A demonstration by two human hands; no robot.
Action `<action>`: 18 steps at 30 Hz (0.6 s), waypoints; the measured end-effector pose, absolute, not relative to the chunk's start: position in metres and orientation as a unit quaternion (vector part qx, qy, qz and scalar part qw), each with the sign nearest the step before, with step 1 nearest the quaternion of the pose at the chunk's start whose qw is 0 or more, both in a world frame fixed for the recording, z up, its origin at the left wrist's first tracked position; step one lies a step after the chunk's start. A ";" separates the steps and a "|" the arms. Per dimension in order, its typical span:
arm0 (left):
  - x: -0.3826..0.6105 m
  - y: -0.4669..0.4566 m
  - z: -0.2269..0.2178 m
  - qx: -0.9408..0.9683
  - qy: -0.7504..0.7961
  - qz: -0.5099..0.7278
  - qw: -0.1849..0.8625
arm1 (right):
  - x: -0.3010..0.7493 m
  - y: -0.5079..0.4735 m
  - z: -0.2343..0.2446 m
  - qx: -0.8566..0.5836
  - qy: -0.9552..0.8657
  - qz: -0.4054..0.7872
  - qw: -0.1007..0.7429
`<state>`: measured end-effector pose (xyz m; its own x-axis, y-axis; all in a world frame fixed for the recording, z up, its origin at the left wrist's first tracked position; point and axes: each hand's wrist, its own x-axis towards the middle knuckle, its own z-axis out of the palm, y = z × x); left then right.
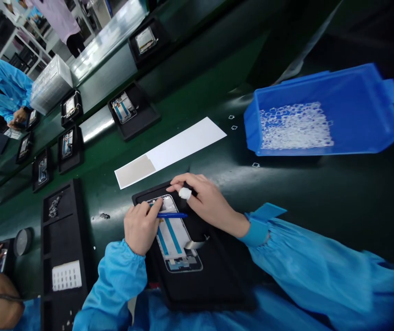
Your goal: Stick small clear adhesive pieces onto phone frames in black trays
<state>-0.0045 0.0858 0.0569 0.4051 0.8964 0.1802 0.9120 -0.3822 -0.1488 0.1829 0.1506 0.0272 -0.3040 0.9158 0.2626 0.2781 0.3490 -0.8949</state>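
An opened phone housing [174, 234] with blue strips and a loose flex cable [197, 243] lies in a black foam tray [214, 280] in front of me. My left hand [141, 227] rests at its upper left edge, fingertips touching the top end. A slim blue pen-like stick [172, 215] is held in this hand and juts to the right across the housing. My right hand [205, 200] hovers over the tray's upper right, fingers stretched loosely and apart. It has a white wrap [185, 193] on one finger, and I see nothing held in it.
A blue bin [352, 119] of small white frame-shaped pieces stands at the right; several lie loose nearby. A white paper strip [186, 145] lies beyond the tray. Left is a black compartment tray [62, 243]. Phone trays [141, 119] line the bench; co-workers sit at left.
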 end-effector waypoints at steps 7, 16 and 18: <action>0.001 0.092 0.067 -0.846 -0.521 0.094 0.069 | 0.192 0.165 0.026 -0.488 -0.536 0.480 0.494; -0.010 0.159 0.084 -0.775 -0.625 0.086 -0.042 | 0.176 0.232 0.038 -0.518 -0.582 0.488 0.393; -0.011 0.174 0.082 -0.764 -0.634 0.112 -0.047 | 0.163 0.242 0.040 -0.532 -0.595 0.471 0.375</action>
